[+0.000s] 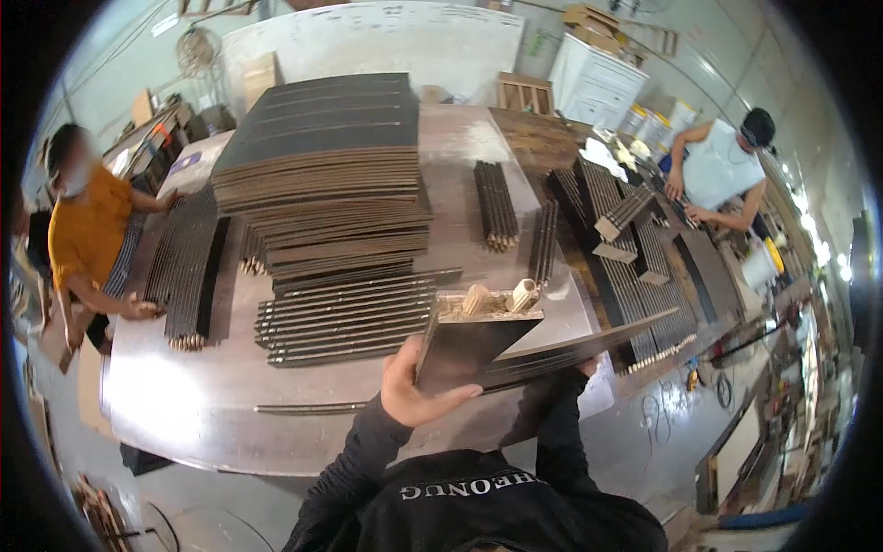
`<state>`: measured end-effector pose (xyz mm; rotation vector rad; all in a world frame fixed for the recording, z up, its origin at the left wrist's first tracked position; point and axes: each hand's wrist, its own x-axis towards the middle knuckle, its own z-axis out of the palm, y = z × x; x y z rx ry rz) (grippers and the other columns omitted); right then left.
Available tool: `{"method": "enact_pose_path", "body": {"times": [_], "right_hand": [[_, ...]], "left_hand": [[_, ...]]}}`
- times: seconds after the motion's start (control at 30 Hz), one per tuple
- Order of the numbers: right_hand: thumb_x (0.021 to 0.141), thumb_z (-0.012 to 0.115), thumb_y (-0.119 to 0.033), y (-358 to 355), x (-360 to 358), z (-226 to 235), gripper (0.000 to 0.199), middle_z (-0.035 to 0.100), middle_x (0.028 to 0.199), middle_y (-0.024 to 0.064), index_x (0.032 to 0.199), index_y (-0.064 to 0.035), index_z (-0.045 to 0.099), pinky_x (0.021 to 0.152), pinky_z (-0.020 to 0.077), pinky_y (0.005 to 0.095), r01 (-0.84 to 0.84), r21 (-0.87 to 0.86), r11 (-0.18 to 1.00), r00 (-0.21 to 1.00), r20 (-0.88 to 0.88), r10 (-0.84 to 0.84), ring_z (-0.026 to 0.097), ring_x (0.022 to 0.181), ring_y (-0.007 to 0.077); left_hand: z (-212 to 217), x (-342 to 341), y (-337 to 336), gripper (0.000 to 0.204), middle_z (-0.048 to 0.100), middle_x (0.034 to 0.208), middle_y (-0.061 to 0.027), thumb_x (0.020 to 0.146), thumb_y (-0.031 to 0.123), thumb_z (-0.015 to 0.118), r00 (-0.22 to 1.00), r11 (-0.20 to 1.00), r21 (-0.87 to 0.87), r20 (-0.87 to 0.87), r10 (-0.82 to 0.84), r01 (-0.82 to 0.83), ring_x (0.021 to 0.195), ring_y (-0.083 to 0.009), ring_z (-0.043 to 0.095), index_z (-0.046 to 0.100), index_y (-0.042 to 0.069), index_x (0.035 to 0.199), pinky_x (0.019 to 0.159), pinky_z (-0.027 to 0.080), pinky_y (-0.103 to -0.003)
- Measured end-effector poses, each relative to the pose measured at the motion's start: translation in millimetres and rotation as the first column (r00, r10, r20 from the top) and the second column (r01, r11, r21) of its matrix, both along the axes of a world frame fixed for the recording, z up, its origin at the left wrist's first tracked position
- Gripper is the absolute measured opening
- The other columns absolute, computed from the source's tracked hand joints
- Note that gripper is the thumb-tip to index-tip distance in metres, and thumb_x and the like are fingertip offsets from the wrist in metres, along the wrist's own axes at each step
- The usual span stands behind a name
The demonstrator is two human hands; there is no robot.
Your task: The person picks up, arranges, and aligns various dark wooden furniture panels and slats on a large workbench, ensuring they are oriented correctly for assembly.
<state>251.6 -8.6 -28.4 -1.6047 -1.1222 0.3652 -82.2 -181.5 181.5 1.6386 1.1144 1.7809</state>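
Observation:
My left hand (414, 391) is closed round one end of a dark board (474, 350), its thumb lying along the face. Two pale wooden dowels (499, 296) stick out of that board's raw end. Long and thin, the dark boarding stretches away to the right above the table. Under its lower edge, my right hand (589, 366) grips it, the fingers mostly hidden. Just beyond the left hand lies a stack of dark slats (345, 317). A single slat (310, 408) rests on the table near its front edge.
A tall pile of dark panels (317, 129) stands on the table (202, 396). Smaller bundles of dark strips (497, 207) lie around it. One person in orange (101, 230) handles strips at the left; another in a pale top (722, 170) works at the far right.

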Motion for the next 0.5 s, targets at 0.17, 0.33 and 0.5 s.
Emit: {"method": "enact_pose_path", "body": {"times": [0.17,0.33,0.5], "right_hand": [[0.091,0.046,-0.028,-9,-2,11,0.034,0.061,0.088,0.0239,0.095,0.004,0.057,0.071,0.0474,0.0403,0.034,-0.056,0.998,0.998,0.049,-0.031,0.059,0.083,0.0367],[0.091,0.046,-0.025,-20,-20,30,0.033,0.062,0.092,0.0249,0.097,0.0049,0.057,0.074,0.0469,0.0415,0.061,-0.137,0.989,0.975,0.221,-0.029,0.059,0.087,0.0381],[0.094,0.039,-0.027,-6,-10,-3,0.038,0.065,0.088,0.021,0.101,0.0062,0.056,0.074,0.0463,0.0411,0.148,0.069,0.987,0.891,-0.443,-0.102,0.061,0.082,0.0358]], "left_hand": [[6,6,-2,0.043,0.068,0.085,-0.0083,0.065,0.007,0.081,0.998,0.974,-0.217,-0.029,0.058,-0.063,0.076,-0.0143,0.065,0.06,-0.002,0.102,0.071,0.051,-0.026],[-39,9,2,0.012,0.065,0.067,-0.0053,0.067,-0.001,0.076,0.974,0.965,-0.133,-0.047,0.221,-0.225,0.062,-0.012,0.061,0.066,-0.002,0.073,0.06,0.05,-0.025],[-104,3,-7,0.019,0.068,0.077,-0.0047,0.071,0.006,0.077,0.976,0.889,-0.453,0.216,0.034,0.069,0.068,-0.0094,0.061,0.067,-0.002,0.086,0.065,0.05,-0.024]]}}
